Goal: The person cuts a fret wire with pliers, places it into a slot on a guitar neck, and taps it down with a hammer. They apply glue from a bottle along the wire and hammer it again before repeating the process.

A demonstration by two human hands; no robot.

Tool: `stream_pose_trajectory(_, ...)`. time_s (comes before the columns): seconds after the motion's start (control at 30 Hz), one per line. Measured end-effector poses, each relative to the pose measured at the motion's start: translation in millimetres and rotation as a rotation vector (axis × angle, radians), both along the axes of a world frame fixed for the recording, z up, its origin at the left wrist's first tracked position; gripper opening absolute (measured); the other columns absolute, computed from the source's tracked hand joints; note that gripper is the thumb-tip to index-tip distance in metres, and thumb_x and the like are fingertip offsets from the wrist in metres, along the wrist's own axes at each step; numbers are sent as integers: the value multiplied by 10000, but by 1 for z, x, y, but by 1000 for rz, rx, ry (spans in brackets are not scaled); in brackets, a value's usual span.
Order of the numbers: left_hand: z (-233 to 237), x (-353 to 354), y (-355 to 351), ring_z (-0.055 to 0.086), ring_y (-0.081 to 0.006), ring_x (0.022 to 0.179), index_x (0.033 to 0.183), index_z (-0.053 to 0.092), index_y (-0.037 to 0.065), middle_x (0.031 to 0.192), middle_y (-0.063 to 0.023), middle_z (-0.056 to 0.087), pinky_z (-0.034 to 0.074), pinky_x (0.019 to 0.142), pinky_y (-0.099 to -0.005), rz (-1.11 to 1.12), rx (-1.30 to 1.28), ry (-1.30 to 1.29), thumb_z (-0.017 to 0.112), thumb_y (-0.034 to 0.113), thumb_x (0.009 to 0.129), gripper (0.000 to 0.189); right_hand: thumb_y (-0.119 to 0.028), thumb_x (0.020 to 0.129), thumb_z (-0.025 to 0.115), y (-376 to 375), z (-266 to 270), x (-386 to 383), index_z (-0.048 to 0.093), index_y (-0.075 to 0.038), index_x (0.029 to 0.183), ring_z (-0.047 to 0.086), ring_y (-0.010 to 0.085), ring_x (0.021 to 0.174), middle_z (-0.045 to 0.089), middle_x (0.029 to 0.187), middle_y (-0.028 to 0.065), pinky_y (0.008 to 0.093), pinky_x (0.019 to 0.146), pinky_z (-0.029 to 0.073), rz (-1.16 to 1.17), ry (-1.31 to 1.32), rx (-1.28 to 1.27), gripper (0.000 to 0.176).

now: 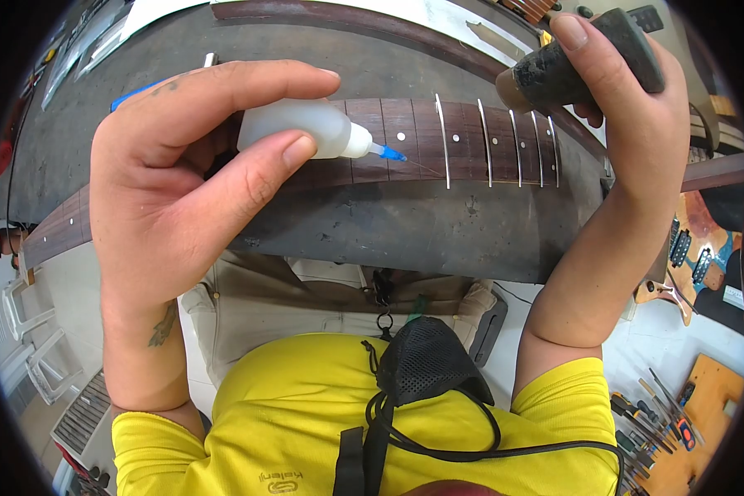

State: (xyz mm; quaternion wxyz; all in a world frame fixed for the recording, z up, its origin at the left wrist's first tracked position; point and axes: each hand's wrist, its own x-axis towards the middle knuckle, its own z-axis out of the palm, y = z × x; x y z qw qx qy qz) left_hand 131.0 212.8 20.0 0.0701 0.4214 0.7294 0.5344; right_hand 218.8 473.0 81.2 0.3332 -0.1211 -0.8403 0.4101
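Observation:
My left hand (182, 174) is closed around a small white squeeze bottle (293, 128). Its thin blue tip points right and hangs close over a dark wooden guitar fretboard (372, 169). Several metal fret wires (444, 149) stick out past both edges on the board's right part, while bare slots and white dot inlays show further left. Raised above the board's right end, my right hand (628, 83) grips a stubby black hammer (566, 74) with a tan face directed down and left. Its handle is largely hidden by the hand.
The fretboard lies on a dark, worn workbench (372, 231) whose near edge is by my lap. Another long dark wooden strip (306, 11) lies at the back. Hand tools (653, 422) on a wooden board are at lower right, near a guitar body (694, 248). White chairs (41, 355) stand at left.

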Motion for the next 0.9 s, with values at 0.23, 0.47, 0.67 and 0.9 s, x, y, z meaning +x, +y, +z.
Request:
stream_pose_trajectory(0.23,2,1,1,718,-192,1008,1189,746,-45,1078,-133,765,538,915,-284,-7,18,-21,738,-12,887,304,-341,775,941,-17,-4,-5,595,63,1155,654,142,846,674,962,88,286,737,552,-195,1,322,653)
stream_pose_trajectory(0.47,1,0,1,721,-194,1003,1178,749,-45,1067,-138,768,540,912,-288,-3,33,-20,741,-5,883,298,-356,776,937,-1,6,2,597,78,1169,650,137,835,679,966,87,284,736,548,-53,-16,29,677)
stream_pose_trajectory(0.67,0,-1,1,727,-202,995,1172,751,-43,1061,-141,770,545,904,-290,-10,24,-6,745,2,884,292,-354,768,939,-17,-2,-2,599,80,1171,653,145,853,679,972,100,288,736,551,-158,-58,328,683)
stream_pose_trajectory(0.9,1,-1,1,732,-207,993,1175,751,-44,1069,-145,772,547,903,-293,-4,21,8,746,5,879,300,-358,750,949,-9,5,1,595,85,1173,647,153,875,671,994,107,296,755,550,-125,-34,154,707)
